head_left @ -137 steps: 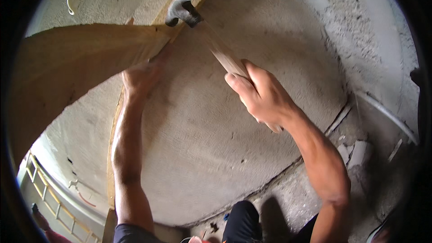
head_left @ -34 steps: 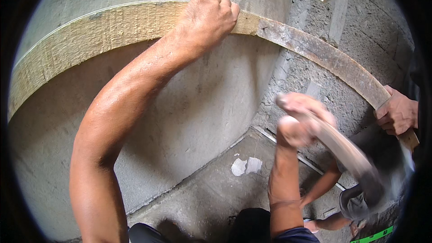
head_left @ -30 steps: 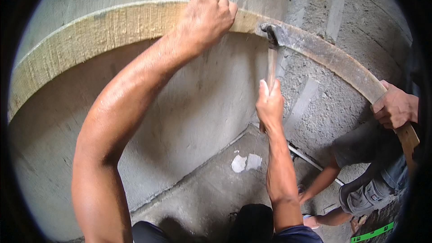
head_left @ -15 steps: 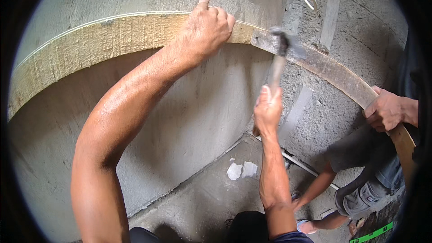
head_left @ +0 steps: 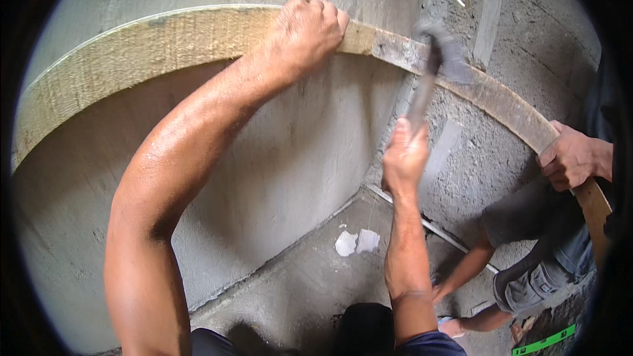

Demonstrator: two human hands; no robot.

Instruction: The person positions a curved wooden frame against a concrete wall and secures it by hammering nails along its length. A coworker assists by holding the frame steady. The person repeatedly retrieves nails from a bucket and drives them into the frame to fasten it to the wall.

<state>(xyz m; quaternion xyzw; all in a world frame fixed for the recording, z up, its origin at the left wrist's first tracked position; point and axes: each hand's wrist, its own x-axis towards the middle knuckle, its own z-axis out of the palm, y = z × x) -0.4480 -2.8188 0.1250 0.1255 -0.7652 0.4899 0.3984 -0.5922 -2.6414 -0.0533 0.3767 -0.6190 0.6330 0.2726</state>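
Head view: right hand (head_left: 404, 163), fingers wrapped round hammer (head_left: 422, 102); blurred head now further right over grey board (head_left: 508, 100), so hammering likely continues. Left hand (head_left: 310, 29), fingers clasping adjoining pale board (head_left: 178, 39).

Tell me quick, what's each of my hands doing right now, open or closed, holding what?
Left hand: closed over the wooden board.
Right hand: closed, holding the hammer by its handle.
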